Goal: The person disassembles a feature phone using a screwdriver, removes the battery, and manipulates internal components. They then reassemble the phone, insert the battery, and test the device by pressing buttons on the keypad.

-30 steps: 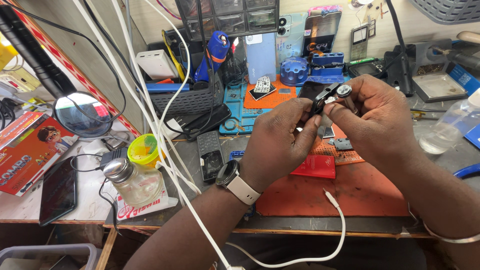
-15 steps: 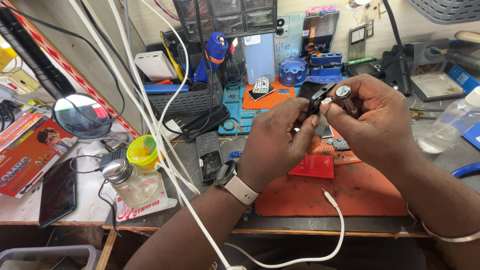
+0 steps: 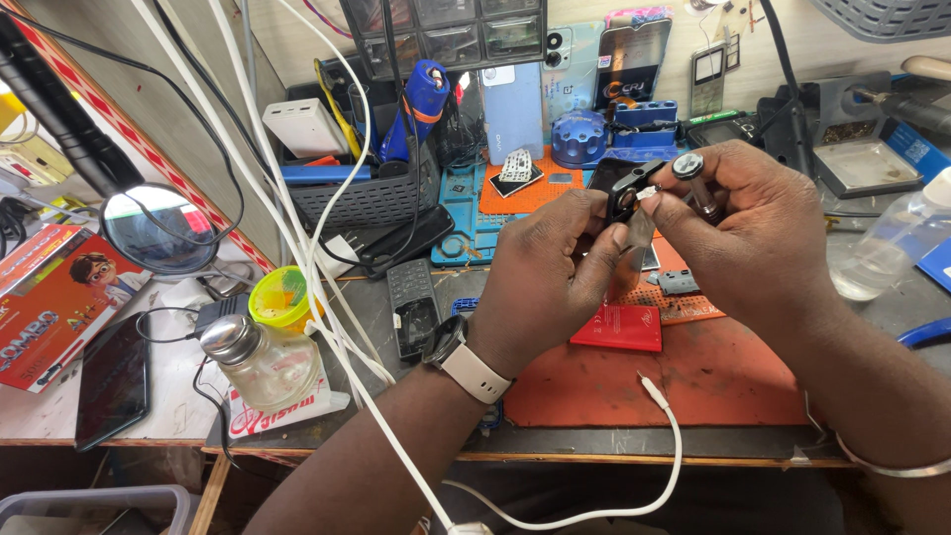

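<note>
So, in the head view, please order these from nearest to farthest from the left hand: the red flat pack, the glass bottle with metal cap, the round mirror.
1. The red flat pack lies on the orange mat, just below and right of the left hand.
2. The glass bottle with metal cap stands well to its left.
3. The round mirror is farthest, at the far left.

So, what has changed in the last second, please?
Little. Both hands drifted slightly left; the left hand still pinches the small black part, and the right hand still holds the metal-capped tool. The glass jar and red card stayed put.
</note>
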